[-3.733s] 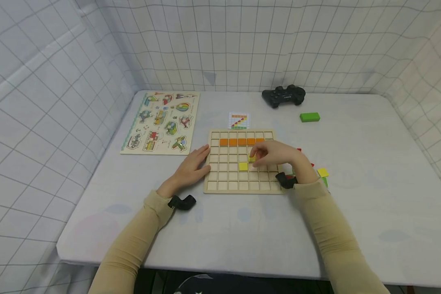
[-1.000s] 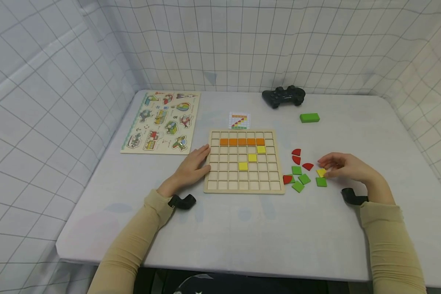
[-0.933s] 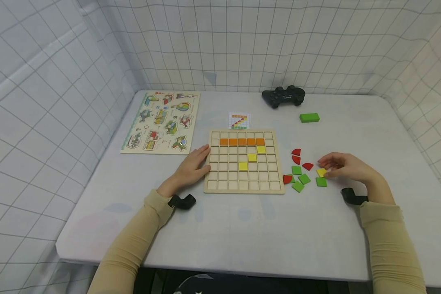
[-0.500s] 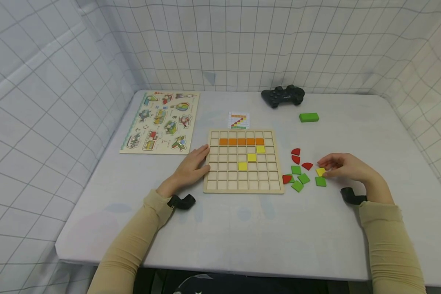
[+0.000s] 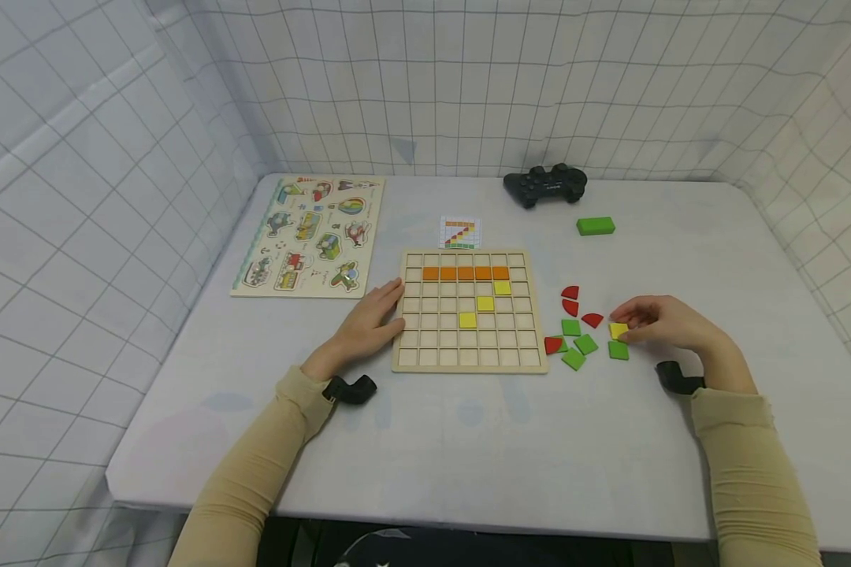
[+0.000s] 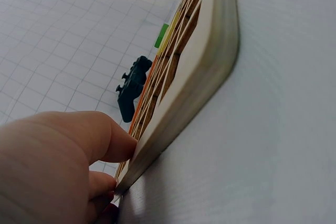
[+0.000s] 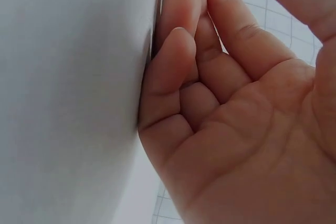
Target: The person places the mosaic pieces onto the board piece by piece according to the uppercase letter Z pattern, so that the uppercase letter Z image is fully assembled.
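Note:
A wooden grid board [image 5: 468, 358] lies in the middle of the table, seen edge-on in the left wrist view. It carries a row of orange square tiles [image 5: 466, 273] and a diagonal of three yellow tiles [image 5: 485, 304]. My left hand [image 5: 363, 319] rests against the board's left edge, fingers extended. To the right of the board, my right hand [image 5: 670, 321] pinches a loose yellow square tile [image 5: 618, 331] between thumb and fingers. In the right wrist view, the curled fingers sit low on the table, that tile only partly showing at the fingertips.
Loose green tiles [image 5: 585, 344] and red quarter-circle pieces [image 5: 570, 307] lie between board and right hand. Behind the board is a small pattern card [image 5: 460, 232]. A picture puzzle [image 5: 308, 236], a black game controller [image 5: 546, 185] and a green block [image 5: 596, 226] stand farther back.
My right hand has left the board for the loose tiles at the right, and a third yellow tile lies in the grid. Over the last second it has hardly moved; my left hand stays put.

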Motion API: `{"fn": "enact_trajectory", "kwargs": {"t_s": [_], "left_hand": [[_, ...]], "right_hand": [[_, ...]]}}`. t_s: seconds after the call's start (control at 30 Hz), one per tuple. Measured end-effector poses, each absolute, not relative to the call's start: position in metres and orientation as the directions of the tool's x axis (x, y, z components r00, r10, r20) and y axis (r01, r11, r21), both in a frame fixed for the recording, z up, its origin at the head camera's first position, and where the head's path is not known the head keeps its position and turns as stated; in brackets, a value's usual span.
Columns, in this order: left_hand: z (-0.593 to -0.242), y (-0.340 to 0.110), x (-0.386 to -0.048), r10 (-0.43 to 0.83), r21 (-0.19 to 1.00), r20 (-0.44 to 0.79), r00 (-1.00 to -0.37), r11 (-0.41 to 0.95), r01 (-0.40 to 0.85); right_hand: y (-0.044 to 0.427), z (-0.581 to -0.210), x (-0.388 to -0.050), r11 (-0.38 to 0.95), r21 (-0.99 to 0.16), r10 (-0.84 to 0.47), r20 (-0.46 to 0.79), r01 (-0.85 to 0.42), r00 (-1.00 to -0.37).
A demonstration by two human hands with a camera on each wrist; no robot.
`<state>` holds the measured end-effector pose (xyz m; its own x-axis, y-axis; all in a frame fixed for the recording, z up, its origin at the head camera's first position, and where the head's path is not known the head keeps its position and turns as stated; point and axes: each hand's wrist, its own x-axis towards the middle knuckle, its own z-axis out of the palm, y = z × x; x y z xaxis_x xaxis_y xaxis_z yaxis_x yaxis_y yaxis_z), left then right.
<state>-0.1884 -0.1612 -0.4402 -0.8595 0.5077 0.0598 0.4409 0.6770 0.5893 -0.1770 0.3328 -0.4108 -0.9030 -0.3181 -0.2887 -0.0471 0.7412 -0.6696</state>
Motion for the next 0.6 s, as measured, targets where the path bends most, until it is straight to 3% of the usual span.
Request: {"fn": "enact_trajectory", "kwargs": {"t_s": [0.6], "left_hand": [[-0.441, -0.161, -0.189, 0.510, 0.582, 0.062, -0.858, 0.680, 0.446]], "right_hand": [[0.308, -0.403, -0.181, 0.740, -0.666, -0.346, -0.257, -0.094, -0.902]]}}
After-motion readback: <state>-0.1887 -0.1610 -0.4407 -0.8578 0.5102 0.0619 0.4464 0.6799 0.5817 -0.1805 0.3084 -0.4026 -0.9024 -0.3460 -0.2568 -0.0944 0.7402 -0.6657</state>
